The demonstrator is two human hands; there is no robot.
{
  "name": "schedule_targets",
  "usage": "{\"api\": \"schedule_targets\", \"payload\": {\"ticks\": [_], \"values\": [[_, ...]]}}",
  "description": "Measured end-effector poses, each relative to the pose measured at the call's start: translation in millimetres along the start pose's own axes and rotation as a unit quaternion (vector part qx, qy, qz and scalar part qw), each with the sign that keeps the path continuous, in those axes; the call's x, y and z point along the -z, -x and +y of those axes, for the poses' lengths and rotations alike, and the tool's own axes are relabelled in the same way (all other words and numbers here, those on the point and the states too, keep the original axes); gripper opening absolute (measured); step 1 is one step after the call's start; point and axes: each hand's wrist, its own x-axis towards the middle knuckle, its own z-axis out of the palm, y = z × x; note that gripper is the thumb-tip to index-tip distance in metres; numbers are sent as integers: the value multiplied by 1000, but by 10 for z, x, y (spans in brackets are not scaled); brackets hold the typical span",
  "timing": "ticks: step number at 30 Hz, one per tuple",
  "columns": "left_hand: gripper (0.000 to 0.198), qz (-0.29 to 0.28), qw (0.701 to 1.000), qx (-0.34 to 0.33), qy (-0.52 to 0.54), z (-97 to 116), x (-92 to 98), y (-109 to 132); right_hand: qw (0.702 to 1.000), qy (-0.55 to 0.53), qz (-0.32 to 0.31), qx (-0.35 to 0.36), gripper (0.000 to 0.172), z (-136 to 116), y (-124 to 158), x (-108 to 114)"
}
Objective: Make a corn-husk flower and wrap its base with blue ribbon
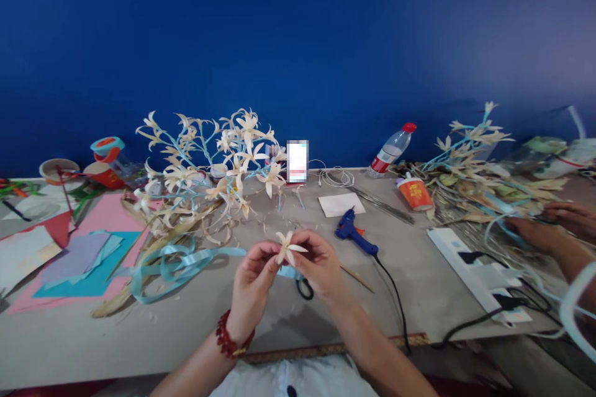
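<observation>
Between my two hands is a small cream-coloured handmade flower (pixel 289 249) with narrow pointed petals. My left hand (pixel 257 276) pinches it from the left, and my right hand (pixel 321 265) grips it from the other side. A light blue ribbon (pixel 172 267) lies in loops on the table and runs up to my left hand. Beneath my hands a dark scissor handle (pixel 305 289) shows; the rest of it is hidden. Beyond them stands a bunch of similar cream flowers (pixel 251 152) on blue-wrapped stems.
A blue glue gun (pixel 356 232) lies right of my hands, its cord running to the front edge. Further right are a white power strip (pixel 465 273), a red paper cup (pixel 414 193), a tilted bottle (pixel 391 152) and a co-worker's hands (pixel 535 232). Coloured paper (pixel 84 285) covers the left.
</observation>
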Motion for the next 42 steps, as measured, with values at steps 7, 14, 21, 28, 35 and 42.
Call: {"api": "schedule_targets", "payload": {"ticks": [7,14,21,28,35,42], "values": [[6,9,1000,14,17,15,-22,-8,997,64,35,-20,31,-37,21,-51],[10,20,993,68,94,44,-63,-16,996,87,33,-6,20,-41,24,-59],[5,8,996,60,58,91,-53,-13,996,89,15,10,17,-106,17,-67],[14,29,995,-27,-87,79,-10,-4,995,88,53,-9,18,-93,28,-73],[13,31,993,-27,-109,110,-6,-6,994,103,34,-25,21,-125,17,-56],[9,22,999,34,-5,126,-29,-26,995,93,19,-6,19,-144,35,-76]]}}
